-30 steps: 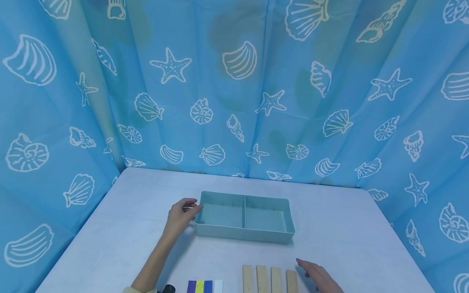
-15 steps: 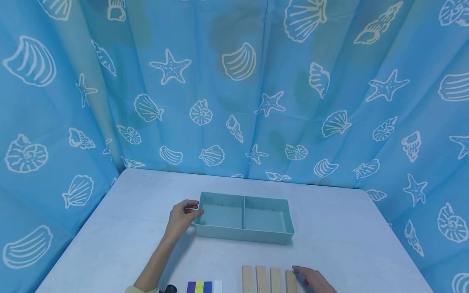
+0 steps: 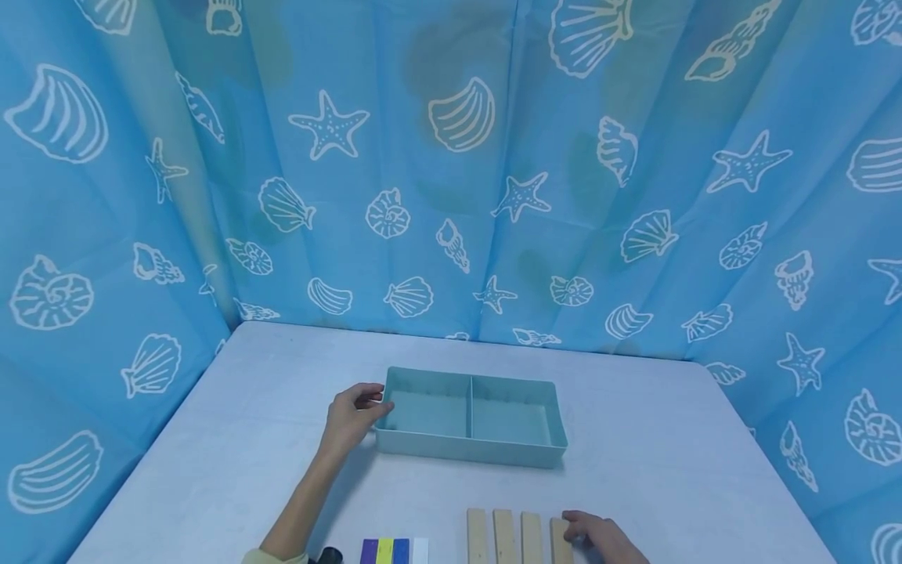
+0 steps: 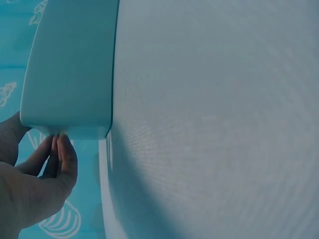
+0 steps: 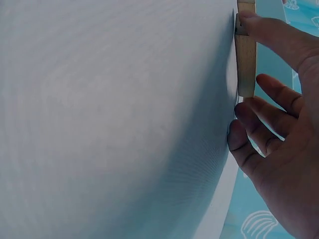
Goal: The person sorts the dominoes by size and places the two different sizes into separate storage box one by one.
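A light teal tray with two compartments lies on the white table. At its left end my left hand grips the short wall, thumb over the rim and fingers outside; the left wrist view shows the fingertips against that end. Several pale wooden blocks lie side by side near the front edge of the head view. My right hand is at the rightmost wooden block, pinching it near its far end. In the right wrist view, the thumb lies on this block and the index finger is close beside it.
Left of the wooden blocks is a row of coloured strips: purple, yellow, blue and white. A blue shell-print curtain surrounds the white table at the back and sides.
My right hand has moved left to the rightmost wooden block, and its fingers have closed onto it. My left hand has stayed at the tray's left end, its thumb slightly further over the rim.
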The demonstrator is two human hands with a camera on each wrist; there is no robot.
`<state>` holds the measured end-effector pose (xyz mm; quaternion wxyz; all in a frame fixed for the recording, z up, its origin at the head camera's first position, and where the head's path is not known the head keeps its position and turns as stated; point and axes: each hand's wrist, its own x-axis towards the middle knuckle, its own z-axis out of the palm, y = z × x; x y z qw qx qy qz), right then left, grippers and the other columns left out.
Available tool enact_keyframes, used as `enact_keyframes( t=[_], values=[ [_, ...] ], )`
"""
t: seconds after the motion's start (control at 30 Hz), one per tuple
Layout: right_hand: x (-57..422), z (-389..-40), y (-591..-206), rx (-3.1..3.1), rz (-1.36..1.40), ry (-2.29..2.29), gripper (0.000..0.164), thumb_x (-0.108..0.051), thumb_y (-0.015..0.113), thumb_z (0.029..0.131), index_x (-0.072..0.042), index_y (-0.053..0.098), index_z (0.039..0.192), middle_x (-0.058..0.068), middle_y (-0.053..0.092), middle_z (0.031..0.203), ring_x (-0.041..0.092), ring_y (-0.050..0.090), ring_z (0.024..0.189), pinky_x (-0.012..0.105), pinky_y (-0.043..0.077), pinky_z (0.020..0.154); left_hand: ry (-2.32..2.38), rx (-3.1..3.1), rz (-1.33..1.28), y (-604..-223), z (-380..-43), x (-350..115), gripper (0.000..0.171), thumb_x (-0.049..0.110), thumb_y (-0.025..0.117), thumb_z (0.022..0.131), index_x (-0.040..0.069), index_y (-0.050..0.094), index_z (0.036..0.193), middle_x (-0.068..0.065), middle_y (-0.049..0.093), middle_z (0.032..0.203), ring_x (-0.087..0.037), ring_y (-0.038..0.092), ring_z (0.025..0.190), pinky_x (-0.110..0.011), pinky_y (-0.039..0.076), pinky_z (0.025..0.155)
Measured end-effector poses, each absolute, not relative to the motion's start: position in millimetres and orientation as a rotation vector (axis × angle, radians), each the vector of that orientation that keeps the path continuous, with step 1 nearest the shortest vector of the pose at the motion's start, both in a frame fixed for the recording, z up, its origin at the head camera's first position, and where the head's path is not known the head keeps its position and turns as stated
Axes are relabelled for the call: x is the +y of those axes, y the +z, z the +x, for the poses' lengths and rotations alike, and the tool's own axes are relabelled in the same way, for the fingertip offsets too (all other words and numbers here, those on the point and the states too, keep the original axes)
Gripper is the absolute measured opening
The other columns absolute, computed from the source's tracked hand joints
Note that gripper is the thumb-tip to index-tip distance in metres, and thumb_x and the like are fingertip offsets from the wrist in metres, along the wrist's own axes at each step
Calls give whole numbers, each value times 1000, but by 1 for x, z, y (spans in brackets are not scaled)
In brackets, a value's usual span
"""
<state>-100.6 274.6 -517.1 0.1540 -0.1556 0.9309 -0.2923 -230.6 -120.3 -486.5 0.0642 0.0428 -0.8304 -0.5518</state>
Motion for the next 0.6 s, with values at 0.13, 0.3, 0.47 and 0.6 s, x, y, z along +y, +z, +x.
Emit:
enact_keyframes(
  t=[0.13,0.3,0.47,0.6],
  values=[
    [276,-100,-517,2677,-457,-815,52,-48,77,81,-15,56,116,17,54,134,34,55,114,57,48,94,-1668,-2505,129,-486,-230,-119,37,12,73,88,-3,65,121,-16,67,110,-31,63,103,-46,53,91],
    [275,-98,-514,2654,-445,-866,52,-46,77,81,-12,57,115,20,53,134,42,53,116,61,46,94,-1670,-2501,128,-486,-230,-120,37,12,73,88,-3,65,121,-16,67,110,-32,63,103,-46,53,91],
    [274,-96,-512,2626,-428,-947,50,-42,77,82,-11,57,115,23,52,135,51,49,118,66,43,95,-1678,-2495,121,-486,-229,-120,37,13,73,88,-3,65,121,-15,67,110,-31,63,102,-46,53,91],
    [274,-94,-510,2627,-425,-957,47,-42,75,83,-11,57,114,24,52,134,50,51,117,66,44,94,-1680,-2493,118,-486,-228,-120,37,13,73,88,-3,65,121,-15,67,110,-31,63,103,-46,53,91]
  ],
)
